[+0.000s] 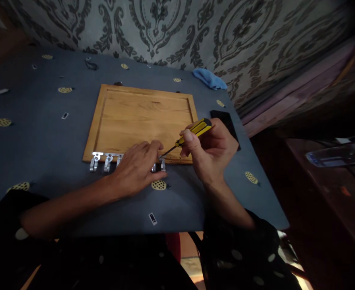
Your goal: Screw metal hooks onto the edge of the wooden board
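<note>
Grasping screwdriver (198, 129) in right hand (215, 151), over near edge of board (147, 117), pointing it down-left, long axis aslant, at hook (163, 165). Covering other hooks (107, 163) with left hand (138, 166); cannot tell if clasping.

The right hand (213, 151) holds a screwdriver (197, 129) at metal hooks (108, 162) along a wooden board (141, 117), the left hand (136, 165) over some.
</note>
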`<state>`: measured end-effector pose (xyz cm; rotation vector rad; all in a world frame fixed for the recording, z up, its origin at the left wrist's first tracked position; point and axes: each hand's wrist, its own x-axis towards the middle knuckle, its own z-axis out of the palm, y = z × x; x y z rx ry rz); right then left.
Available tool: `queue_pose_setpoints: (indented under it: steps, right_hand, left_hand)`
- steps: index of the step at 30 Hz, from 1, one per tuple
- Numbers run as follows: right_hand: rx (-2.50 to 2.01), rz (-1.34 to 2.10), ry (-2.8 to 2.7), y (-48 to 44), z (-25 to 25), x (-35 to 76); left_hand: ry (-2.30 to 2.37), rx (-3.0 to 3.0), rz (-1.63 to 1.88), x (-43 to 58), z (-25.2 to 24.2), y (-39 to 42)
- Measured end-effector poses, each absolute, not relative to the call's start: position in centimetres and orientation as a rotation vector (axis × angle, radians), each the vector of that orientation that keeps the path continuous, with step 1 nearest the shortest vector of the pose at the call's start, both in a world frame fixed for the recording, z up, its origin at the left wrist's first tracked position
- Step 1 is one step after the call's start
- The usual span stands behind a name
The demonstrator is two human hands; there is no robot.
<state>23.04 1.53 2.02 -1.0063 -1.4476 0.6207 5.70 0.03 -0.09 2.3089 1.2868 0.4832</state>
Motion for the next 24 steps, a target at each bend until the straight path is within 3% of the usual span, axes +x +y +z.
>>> queue_pose_setpoints:
  steps: [12,24]
  right_hand:
    - [-1.032,0.646,-1.488,1.5,2.3,23.2]
    - [-0.967,0.891,-1.651,2.4,3.7,25.2]
  left_hand:
    - [1.283,2.297,0.489,5.6,0.0,0.0]
    - [1.291,2.333,0.514,5.6,-0.2,0.0]
